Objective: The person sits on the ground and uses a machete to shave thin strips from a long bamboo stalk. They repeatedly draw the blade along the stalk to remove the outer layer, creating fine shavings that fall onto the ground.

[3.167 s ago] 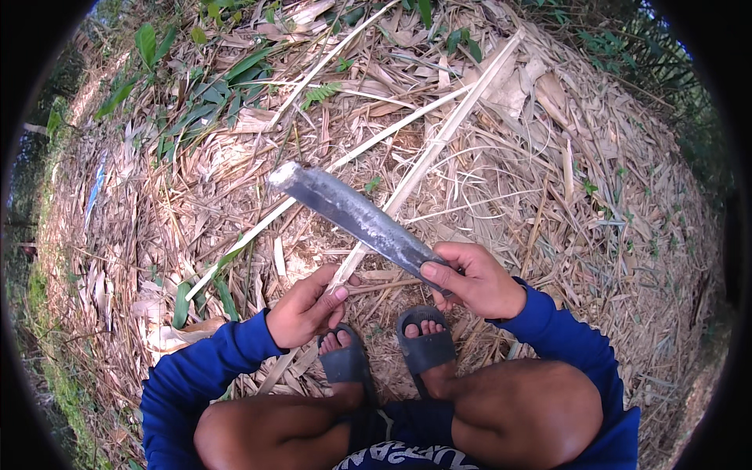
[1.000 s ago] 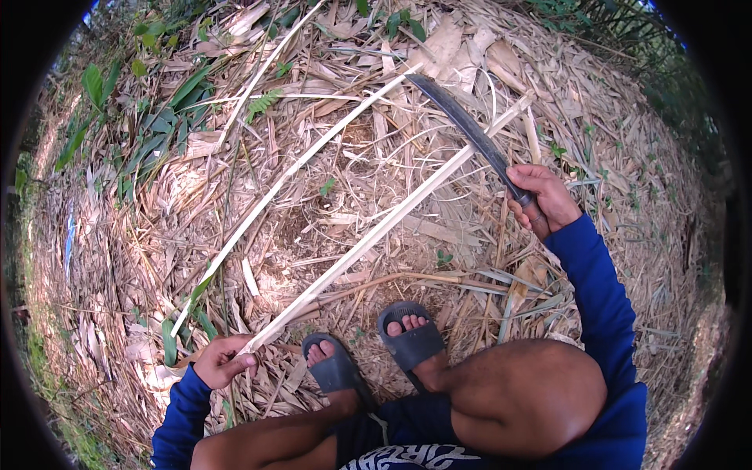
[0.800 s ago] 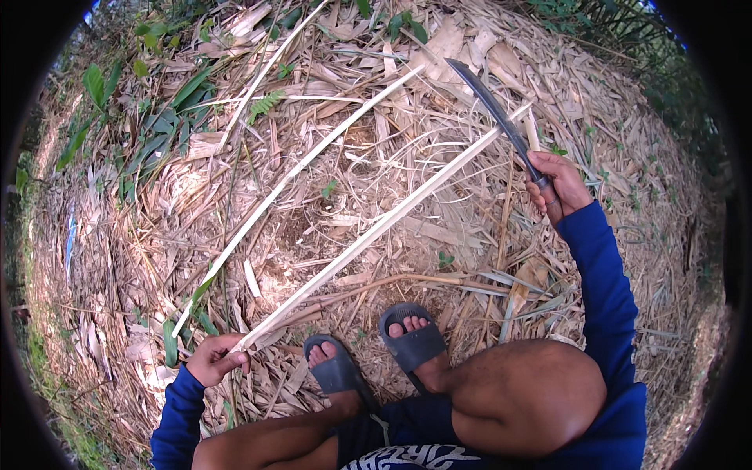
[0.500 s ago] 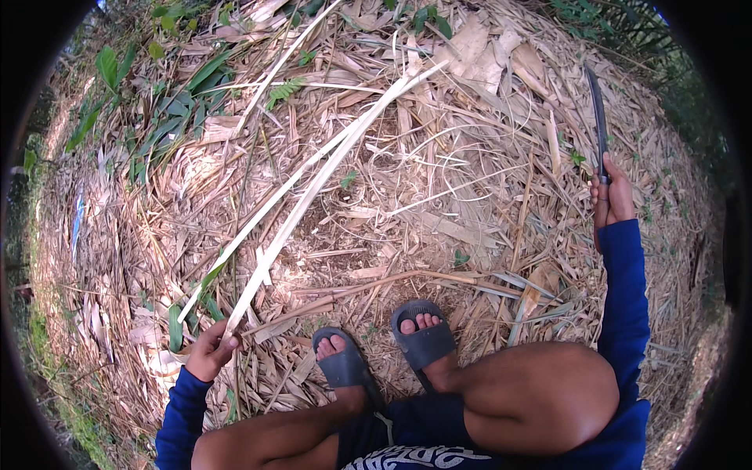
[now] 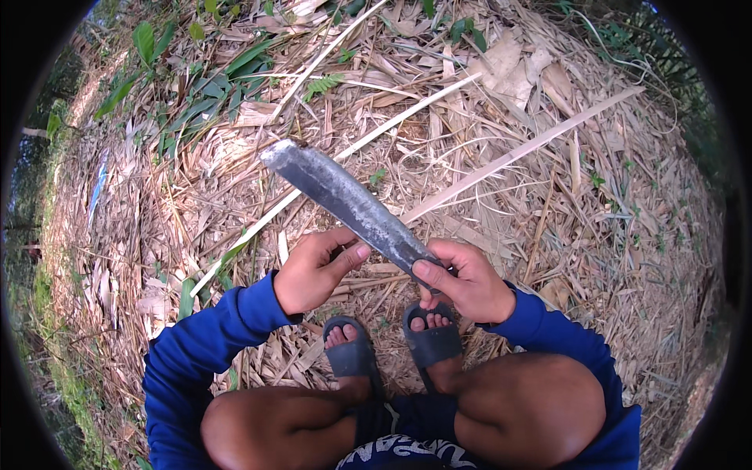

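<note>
A machete with a dark, pale-edged blade slants across the middle, its broad tip toward the upper left. My right hand is closed round its lower end, thumb on the blade's base; the handle is mostly hidden. My left hand is closed in a pinch beside the blade's lower edge. A long, pale bamboo strip runs from the upper right down behind the blade, in line with the left fingertips. The blade covers part of it. Another pale strip lies on the ground beyond the machete.
Dry leaves and shavings cover the ground. Green plants grow at the upper left, near a thin pale stick. My sandalled feet stand just below the hands, between my bent knees.
My right hand has brought the machete from the far right to the middle. My left hand has come in from the lower left, and one strip now points to the upper right.
</note>
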Demonstrator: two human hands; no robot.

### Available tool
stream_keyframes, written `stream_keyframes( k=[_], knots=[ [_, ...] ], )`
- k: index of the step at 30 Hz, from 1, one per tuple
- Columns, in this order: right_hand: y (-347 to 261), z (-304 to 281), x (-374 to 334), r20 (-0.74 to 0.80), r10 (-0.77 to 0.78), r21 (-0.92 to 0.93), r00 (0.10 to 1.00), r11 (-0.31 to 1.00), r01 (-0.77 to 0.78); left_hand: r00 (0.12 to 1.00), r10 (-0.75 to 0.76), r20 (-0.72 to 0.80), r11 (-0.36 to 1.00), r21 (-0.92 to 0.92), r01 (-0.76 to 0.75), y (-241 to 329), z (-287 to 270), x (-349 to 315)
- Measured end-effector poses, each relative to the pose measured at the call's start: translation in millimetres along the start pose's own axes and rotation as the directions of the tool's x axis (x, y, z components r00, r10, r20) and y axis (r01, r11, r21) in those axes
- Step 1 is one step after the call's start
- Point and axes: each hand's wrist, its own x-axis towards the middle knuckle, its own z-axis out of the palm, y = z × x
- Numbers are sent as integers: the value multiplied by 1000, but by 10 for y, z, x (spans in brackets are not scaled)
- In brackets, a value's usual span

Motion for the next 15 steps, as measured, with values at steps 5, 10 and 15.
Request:
stream_keyframes(
  k=[5, 10, 15],
  knots=[
    [23, 23, -33, 68, 60, -93, 996, 994, -53, 998, -18, -54, 993, -119, 12, 210, 220, -52],
    [43, 28, -40, 111, 65, 0, 992, 998, -65, 999, -33, -23, 995, -90, 31, 173, 258, -147],
    [44, 22, -48, 186, 67, -84, 980, 995, -52, 975, 139, -173, 973, -159, -167, 121, 408, -200]
  ],
)
